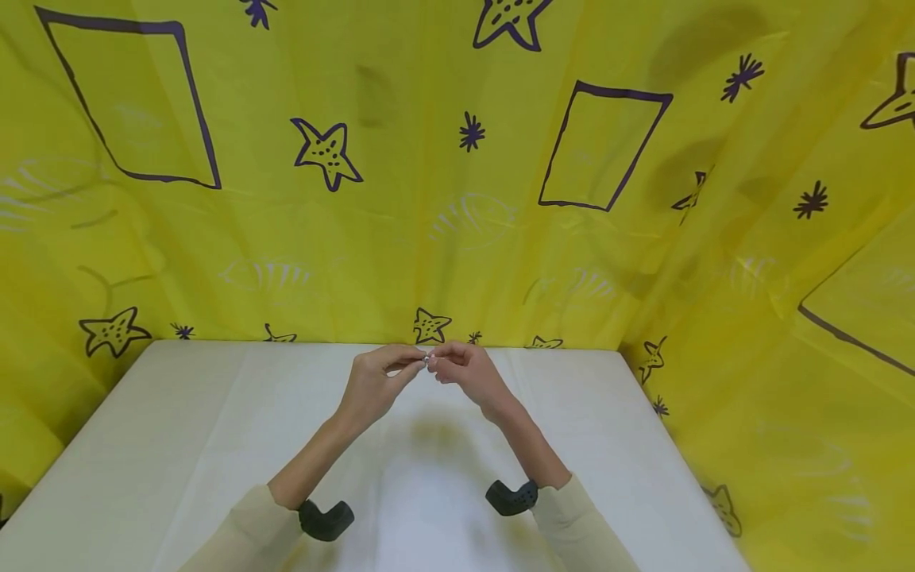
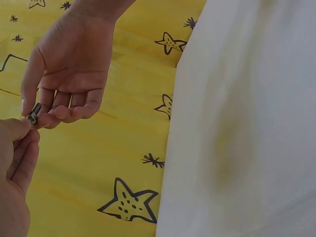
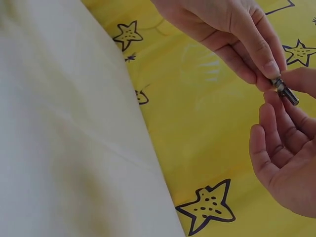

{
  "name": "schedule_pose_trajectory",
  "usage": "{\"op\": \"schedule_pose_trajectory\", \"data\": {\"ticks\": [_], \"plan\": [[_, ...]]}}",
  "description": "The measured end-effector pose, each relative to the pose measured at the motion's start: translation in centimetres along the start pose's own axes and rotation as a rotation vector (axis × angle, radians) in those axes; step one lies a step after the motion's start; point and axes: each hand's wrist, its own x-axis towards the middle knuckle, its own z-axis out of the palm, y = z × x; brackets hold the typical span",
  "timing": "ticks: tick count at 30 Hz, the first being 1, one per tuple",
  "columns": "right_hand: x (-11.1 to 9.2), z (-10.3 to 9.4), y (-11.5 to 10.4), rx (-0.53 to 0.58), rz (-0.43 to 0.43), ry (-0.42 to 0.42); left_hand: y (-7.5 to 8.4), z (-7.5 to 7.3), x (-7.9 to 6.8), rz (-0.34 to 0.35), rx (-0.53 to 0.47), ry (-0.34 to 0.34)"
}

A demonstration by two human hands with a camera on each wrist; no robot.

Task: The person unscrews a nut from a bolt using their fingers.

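A small metal bolt (image 3: pixel 290 96) with a threaded shank is held up between both hands. My left hand (image 1: pixel 375 380) pinches its thicker end between thumb and fingertips. From the other side, my right hand (image 1: pixel 468 372) has its thumb and index fingertip around the bolt, close to the left fingertips. In the left wrist view the right hand (image 2: pixel 76 64) shows its palm, the other fingers loosely bent. The threaded end of the bolt (image 2: pixel 36 109) sticks out between the right thumb and index finger. Fingertips partly cover the thicker end.
Below the hands spreads a white-covered table (image 1: pixel 286 413), its far edge just behind them. A yellow curtain (image 1: pixel 400 238) printed with starfish and frames hangs behind and along the right side. Dark wrist-worn devices (image 1: pixel 326 520) sit at both sleeve cuffs.
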Motion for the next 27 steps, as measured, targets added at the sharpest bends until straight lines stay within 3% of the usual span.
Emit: {"op": "schedule_pose_trajectory", "data": {"ticks": [10,19,27], "plan": [[-0.21,-0.06,-0.21,0.001,-0.057,-0.01,-0.04,0.06,0.1,0.011,-0.008,0.006],[0.25,-0.34,0.22,-0.009,0.026,0.02,0.27,0.15,0.17,-0.003,0.009,0.0],[0.0,-0.66,0.2,-0.002,0.004,-0.009,0.3,0.27,0.15,-0.001,-0.015,-0.002]]}}
